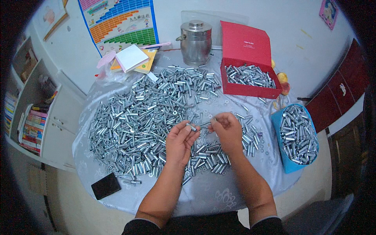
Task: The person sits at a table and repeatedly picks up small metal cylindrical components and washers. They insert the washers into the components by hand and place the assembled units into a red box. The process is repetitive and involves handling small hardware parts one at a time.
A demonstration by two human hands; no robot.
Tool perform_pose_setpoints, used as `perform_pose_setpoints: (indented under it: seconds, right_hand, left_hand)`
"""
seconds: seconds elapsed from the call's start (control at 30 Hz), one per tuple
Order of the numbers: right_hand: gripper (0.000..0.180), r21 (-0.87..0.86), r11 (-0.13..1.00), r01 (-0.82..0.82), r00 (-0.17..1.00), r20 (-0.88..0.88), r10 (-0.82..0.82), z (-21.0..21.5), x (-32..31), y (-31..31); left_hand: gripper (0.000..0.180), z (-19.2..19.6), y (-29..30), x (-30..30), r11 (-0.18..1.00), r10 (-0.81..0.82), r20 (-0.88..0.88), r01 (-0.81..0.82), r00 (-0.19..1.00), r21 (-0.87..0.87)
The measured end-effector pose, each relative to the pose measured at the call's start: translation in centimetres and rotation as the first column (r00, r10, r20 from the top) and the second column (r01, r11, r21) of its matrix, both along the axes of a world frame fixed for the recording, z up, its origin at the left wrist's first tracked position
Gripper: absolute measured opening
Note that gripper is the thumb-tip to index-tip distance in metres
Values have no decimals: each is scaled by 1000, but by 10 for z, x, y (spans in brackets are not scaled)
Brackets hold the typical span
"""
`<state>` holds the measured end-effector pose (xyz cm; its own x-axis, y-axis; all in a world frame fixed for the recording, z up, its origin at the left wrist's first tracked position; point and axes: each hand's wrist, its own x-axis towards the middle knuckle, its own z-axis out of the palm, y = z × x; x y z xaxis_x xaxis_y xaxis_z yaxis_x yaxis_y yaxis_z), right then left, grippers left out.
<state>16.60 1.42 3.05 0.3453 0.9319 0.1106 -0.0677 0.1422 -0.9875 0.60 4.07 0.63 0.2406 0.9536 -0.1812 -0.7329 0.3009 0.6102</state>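
My left hand [179,141] is closed, thumb and fingers pinching a short silver metal tube [192,127]. Close by on its right, my right hand [227,131] has its thumb and fingertips pressed together. Whatever lies in that pinch is too small to make out. Both hands are held over a wide heap of loose metal tubes [145,129], with thin bolts and small ring washers mixed in. More tubes [211,158] lie under and between my wrists.
An open red box [250,92] of metal parts stands at the back right. At the right edge is a blue bin [277,145] filled with similar parts. A steel canister [196,43], a notebook [132,58] and a black flat object [105,186] share the cloth-covered table [117,203].
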Motion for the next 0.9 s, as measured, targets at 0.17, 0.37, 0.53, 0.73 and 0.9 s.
perform_pose_setpoints:
  seconds: [0.17, 0.37, 0.53, 0.73, 0.9]
  right_hand:
    - [14, 106, 988, 115, 991, -86, -107, 5, -21, -37]
    - [16, 123, 981, 152, 988, -5, -153, -12, -23, -38]
    - [14, 304, 952, 36, 793, 571, -212, -7, -23, -40]
    - [14, 347, 938, 13, 693, 673, -258, -10, -22, -41]
    - [13, 254, 946, 203, 687, 651, -322, -12, -11, -38]
  left_hand:
    - [16, 2, -5, 4, 1000, -14, 39, 14, 999, -3]
    - [15, 4, -9, 7, 997, -77, 73, 76, 994, 23]
    - [18, -7, -9, 6, 991, -132, 95, 127, 987, 51]
    - [24, 0, -10, 6, 971, -237, -32, 237, 971, -8]
    - [27, 3, -13, 10, 989, -111, -230, 130, 967, 70]
